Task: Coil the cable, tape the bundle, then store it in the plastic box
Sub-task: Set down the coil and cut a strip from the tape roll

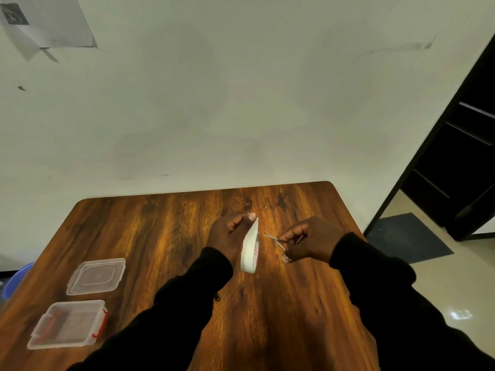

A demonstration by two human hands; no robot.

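My left hand [227, 236] holds a white tape roll [249, 259] above the middle of the wooden table [166, 236], and a strip of tape [253, 228] is pulled up from the roll to my thumb tip. My right hand [310, 241] grips small metal scissors [278, 241], whose blades are open and point left toward the strip, a short gap away. The clear plastic box [67, 325] with red latches stands open at the table's near left. Its clear lid [97, 275] lies flat just behind it. No cable is in sight.
The table's far edge meets a pale wall. A blue bin [16, 279] stands on the floor off the table's left side. On the right are a dark doorway [460, 167] and a dark floor mat [407, 236].
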